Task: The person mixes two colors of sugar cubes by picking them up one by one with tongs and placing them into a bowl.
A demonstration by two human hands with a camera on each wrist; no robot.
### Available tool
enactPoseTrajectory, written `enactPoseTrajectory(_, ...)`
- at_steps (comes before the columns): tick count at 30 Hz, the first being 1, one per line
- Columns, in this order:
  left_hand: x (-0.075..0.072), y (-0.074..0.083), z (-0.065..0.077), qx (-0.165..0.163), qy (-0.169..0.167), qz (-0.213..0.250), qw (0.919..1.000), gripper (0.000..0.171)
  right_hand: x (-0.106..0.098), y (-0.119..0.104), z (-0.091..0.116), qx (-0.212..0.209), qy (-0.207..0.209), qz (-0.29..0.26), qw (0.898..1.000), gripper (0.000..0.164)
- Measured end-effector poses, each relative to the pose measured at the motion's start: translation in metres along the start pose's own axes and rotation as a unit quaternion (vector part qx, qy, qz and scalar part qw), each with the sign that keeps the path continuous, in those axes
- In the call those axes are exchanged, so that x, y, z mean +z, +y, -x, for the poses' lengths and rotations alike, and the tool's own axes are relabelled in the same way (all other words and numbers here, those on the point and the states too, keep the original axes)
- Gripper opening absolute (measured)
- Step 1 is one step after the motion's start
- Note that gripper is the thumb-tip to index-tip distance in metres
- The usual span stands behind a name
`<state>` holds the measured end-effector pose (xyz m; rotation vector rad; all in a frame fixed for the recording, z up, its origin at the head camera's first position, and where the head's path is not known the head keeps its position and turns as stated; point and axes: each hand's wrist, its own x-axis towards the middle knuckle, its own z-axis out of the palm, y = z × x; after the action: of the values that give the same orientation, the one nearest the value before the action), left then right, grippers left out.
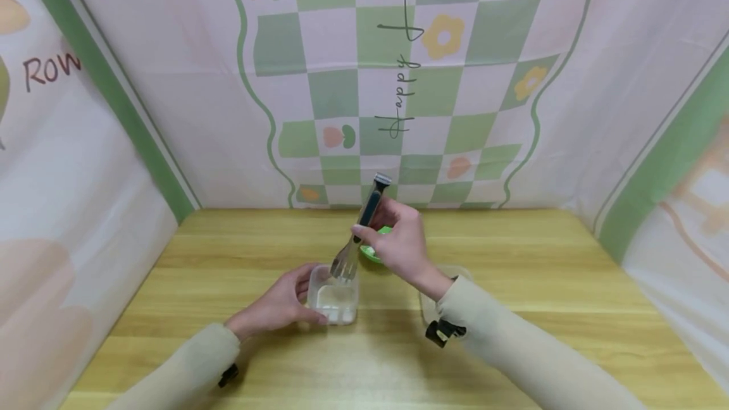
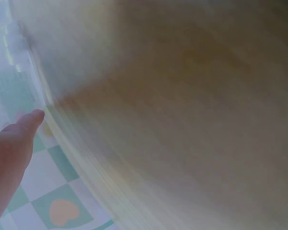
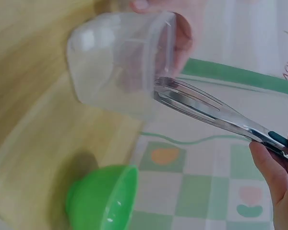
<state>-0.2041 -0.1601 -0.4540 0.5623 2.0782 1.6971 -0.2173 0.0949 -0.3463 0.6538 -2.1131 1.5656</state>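
Observation:
My left hand (image 1: 281, 304) grips a clear plastic container (image 1: 354, 296) from its left side, thumb at the front and fingers behind. Several small white pieces (image 1: 340, 316) lie at the container's bottom. With my right hand (image 1: 402, 242) I pinch metal kitchen tongs (image 1: 369, 207) by their dark handle, tilted, their slotted tips at the container's mouth. The right wrist view shows the tongs (image 3: 206, 110) with their heads close together at the rim of the container (image 3: 105, 62); whether anything is between them is unclear. Only part of the left hand (image 2: 12, 148) appears in the left wrist view.
A green bowl (image 1: 373, 257) stands behind the right hand, partly hidden, with something whitish inside. Under the right forearm lies a clear plastic container or lid (image 1: 428, 309), mostly covered. Printed fabric (image 1: 228, 163) hangs along the back and sides of the wooden table (image 1: 228, 252).

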Motion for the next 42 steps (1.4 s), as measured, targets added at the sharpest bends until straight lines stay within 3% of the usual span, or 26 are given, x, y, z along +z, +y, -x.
enactPoseTrajectory(8, 0.001, 0.0, 0.001, 0.005, 0.003, -0.002, 1.0, 0.102, -0.031, -0.001, -0.02, 0.011, 0.034, -0.027, 0.999, 0.019)
enactPoseTrajectory(16, 0.001, -0.001, 0.0, 0.003, 0.007, -0.004, 1.0, 0.101, -0.055, 0.014, -0.033, 0.03, 0.064, 0.012, 0.997, 0.018)
enactPoseTrajectory(23, 0.002, -0.002, 0.0, 0.0, 0.011, -0.003, 0.9999, 0.102, -0.057, 0.029, -0.035, 0.053, 0.068, 0.039, 0.995, 0.02)
enactPoseTrajectory(32, 0.001, -0.001, -0.001, -0.002, 0.012, -0.004, 0.9999, 0.102, -0.058, 0.04, -0.035, 0.054, 0.064, 0.072, 0.994, 0.02)
enactPoseTrajectory(42, 0.001, -0.001, 0.0, 0.005, 0.009, -0.002, 0.9999, 0.101, -0.047, 0.008, -0.024, 0.019, 0.03, 0.063, 0.997, 0.02)
